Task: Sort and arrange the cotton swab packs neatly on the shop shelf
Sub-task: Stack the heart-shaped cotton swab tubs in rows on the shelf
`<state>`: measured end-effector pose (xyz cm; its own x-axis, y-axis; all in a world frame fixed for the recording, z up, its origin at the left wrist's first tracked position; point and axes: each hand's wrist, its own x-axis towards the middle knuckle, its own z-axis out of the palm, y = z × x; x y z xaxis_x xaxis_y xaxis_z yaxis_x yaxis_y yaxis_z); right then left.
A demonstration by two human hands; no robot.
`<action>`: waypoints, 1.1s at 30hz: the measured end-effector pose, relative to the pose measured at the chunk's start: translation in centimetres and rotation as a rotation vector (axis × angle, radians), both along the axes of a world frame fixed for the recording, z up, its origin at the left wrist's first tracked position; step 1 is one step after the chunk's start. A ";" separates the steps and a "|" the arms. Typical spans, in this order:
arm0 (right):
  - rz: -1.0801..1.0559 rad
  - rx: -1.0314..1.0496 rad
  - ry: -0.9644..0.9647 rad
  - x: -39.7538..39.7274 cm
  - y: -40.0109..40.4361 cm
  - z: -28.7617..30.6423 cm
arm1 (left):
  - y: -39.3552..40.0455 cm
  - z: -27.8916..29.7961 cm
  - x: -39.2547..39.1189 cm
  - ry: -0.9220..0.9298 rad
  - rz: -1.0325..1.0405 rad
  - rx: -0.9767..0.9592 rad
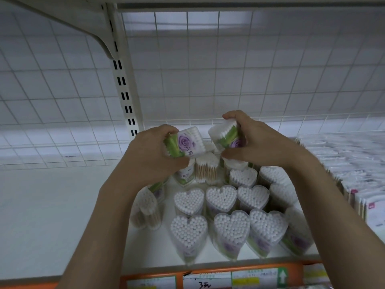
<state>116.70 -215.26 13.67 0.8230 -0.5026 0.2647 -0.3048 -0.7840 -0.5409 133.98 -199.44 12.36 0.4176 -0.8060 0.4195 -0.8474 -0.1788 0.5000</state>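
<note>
My left hand (150, 151) grips a clear cotton swab pack (188, 142) with a purple rose and green label, tilted on its side above the shelf. My right hand (256, 140) holds a second, matching rose-label pack (226, 134), also tilted. Both are raised over the back of a cluster on the white shelf (52, 215). Below stand several heart-shaped packs (221, 198) of white-tipped swabs in rows. Behind them is a pack of wooden-stick swabs (206, 170). Another clear pack of wooden swabs (145, 209) stands at the cluster's left, partly behind my left forearm.
Flat white packets (354, 174) fill the shelf to the right in dense rows. A wire grid back panel (229, 69) and a slotted upright (123, 88) rise behind. Orange price strip with labels (208, 278) runs along the front edge. The shelf's left part is bare white.
</note>
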 end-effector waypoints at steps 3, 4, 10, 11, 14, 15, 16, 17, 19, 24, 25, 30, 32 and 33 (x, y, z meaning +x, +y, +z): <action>0.011 0.009 0.018 -0.2 -0.1 0.1 | 0.0 -0.6 0.4 0.161 -0.007 -0.019; 0.014 0.011 0.030 -0.2 -0.1 0.2 | -0.1 -0.8 0.4 0.197 -0.017 -0.040; -0.030 -0.011 0.066 0.2 -0.2 0.2 | -0.2 -1.2 -0.1 0.359 -0.201 -0.029; -0.036 -0.003 0.072 0.3 -0.1 0.1 | -0.4 -1.3 -0.1 0.368 -0.201 -0.026; -0.046 -0.031 0.095 0.4 -0.2 0.1 | -1.0 -1.7 -0.1 0.368 -0.166 -0.060; -0.039 -0.058 0.097 0.4 -0.2 0.2 | -1.2 -1.9 -0.2 0.361 -0.146 -0.074; -0.028 -0.081 0.097 0.5 -0.3 0.2 | -1.3 -2.0 -0.2 0.358 -0.131 -0.089; -0.015 -0.097 0.098 0.6 -0.4 0.2 | -1.4 -2.1 -0.1 0.363 -0.127 -0.101; 0.003 -0.129 0.120 0.7 -0.5 0.2 | -1.6 -2.2 0.0 0.393 -0.152 -0.115; -0.004 -0.051 0.166 0.9 -1.1 0.2 | -1.8 -2.5 0.4 0.303 -0.157 -0.066; -0.012 0.000 0.157 0.9 -1.2 0.2 | -1.8 -2.6 0.4 0.290 -0.144 -0.058; 0.036 -0.013 0.186 1.4 -1.3 0.2 | -2.0 -3.1 0.7 0.226 -0.109 0.053; 0.050 -0.063 0.251 1.8 -1.2 0.1 | -2.0 -3.3 0.8 0.253 -0.132 0.076; 0.056 -0.087 0.288 2.0 -1.2 0.0 | -2.0 -3.5 0.8 0.255 -0.142 0.087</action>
<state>118.72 -216.45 13.70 0.8963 -0.4399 0.0563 -0.3908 -0.8434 -0.3686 134.82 -201.46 8.85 0.3814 -0.8920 0.2428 -0.7160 -0.1190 0.6879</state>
